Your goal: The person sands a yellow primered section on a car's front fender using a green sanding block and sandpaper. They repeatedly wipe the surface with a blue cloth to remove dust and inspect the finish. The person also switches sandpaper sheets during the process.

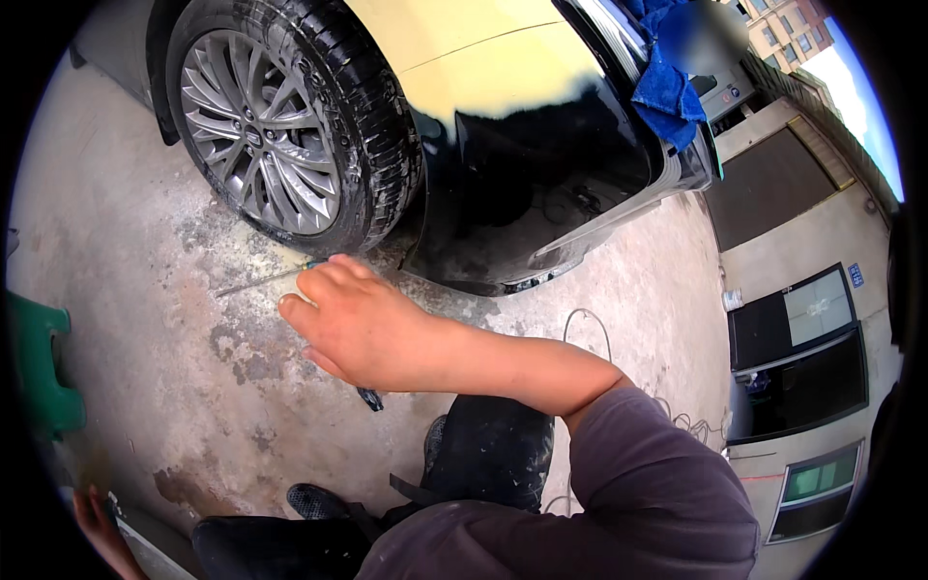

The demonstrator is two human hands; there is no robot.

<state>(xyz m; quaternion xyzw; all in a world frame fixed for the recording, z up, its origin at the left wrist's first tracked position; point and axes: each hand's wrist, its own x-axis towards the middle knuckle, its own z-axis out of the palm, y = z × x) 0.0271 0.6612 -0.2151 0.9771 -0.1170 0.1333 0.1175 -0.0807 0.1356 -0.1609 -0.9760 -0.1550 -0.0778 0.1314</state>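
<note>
My right hand [353,319] is closed in front of the car's wheel, with the back of the hand up. A small dark end [369,398] shows just below it; I cannot tell whether this belongs to something in the fist. Behind the knuckles lies a thin screwdriver-like tool [256,284] with a metal shaft and a blue-yellow handle, partly covered by the hand. The wheel [256,135] has silver spokes and a wet-looking tyre with whitish smears. At the dim lower left edge, my left hand [94,517] has its fingers apart, beside a grey edge.
The car's black bumper [541,184] meets a yellow panel [474,48] right of the wheel. Blue cloth [667,101] hangs over the car's corner, near a person. A green plastic stool [43,367] stands left. A cable [609,333] loops over the stained concrete floor [135,280].
</note>
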